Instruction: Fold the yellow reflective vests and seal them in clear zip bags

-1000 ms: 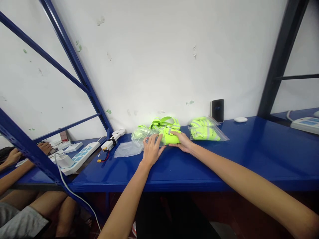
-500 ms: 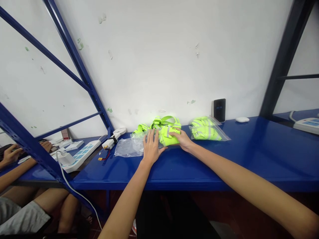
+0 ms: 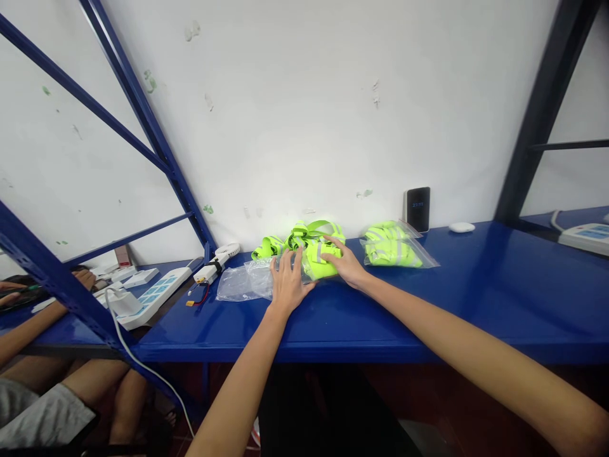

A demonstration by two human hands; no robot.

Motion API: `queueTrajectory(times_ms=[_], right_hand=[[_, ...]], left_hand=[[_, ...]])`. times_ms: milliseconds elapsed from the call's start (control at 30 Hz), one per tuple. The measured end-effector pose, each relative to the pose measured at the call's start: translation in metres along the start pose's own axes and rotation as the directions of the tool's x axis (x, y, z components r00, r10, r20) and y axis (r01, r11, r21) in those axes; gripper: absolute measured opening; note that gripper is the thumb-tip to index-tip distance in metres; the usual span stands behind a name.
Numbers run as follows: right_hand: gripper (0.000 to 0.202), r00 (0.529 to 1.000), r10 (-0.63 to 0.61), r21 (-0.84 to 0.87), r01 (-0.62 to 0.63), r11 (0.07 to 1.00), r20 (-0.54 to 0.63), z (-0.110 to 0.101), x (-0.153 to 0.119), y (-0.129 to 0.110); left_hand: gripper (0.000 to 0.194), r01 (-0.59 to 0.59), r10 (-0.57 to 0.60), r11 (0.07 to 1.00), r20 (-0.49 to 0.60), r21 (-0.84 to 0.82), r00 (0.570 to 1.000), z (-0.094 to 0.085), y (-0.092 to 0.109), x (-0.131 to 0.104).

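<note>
Head view: left hand (image 3: 286, 284) spread palm-down over the clear bag (image 3: 238, 284), right hand (image 3: 351, 264) clasping the neon-yellow bundle (image 3: 320, 265) from the right.

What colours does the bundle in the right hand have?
The bundle is bright yellow-green with grey bands, best seen in the head view.

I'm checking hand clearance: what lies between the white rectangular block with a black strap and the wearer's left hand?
In the head view, clear crumpled plastic film lies on the blue tabletop between the block and the left hand.
</note>
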State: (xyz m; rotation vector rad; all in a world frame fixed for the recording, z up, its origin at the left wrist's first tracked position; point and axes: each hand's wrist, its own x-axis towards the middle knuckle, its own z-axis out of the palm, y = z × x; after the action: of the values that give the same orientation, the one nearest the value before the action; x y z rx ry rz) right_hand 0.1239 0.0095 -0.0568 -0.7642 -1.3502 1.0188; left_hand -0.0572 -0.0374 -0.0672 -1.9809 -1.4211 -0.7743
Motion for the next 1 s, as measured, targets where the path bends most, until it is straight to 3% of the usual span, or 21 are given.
queueTrajectory(times_ms=[167, 467, 833, 1000], right_hand=[[0.039, 0.996, -0.067, -0.08, 0.071, 0.994, 0.053, 0.0, 0.0, 0.001], [0.035, 0.998, -0.057, -0.17, 0.056, 0.984, -0.004, 0.003, -0.002, -0.003], [0.034, 0.971, -0.194, -0.26, 0.225, 0.939, 0.142, -0.001, -0.003, -0.005], [0.034, 0.963, -0.213, -0.235, 0.248, 0.94, 0.166, -0.002, -0.004, -0.01]], left_hand=[[0.093, -0.012, 0.012, 1.0, -0.001, -0.003, 1.0, -0.002, 0.0, 0.0], [0.081, -0.044, 0.044, 0.999, 0.02, -0.005, 0.999, -0.005, 0.0, 0.0], [0.068, -0.048, 0.049, 0.998, 0.021, -0.045, 0.999, -0.001, -0.001, 0.001], [0.079, -0.06, 0.062, 0.996, 0.029, -0.066, 0.998, -0.001, -0.002, 0.0]])
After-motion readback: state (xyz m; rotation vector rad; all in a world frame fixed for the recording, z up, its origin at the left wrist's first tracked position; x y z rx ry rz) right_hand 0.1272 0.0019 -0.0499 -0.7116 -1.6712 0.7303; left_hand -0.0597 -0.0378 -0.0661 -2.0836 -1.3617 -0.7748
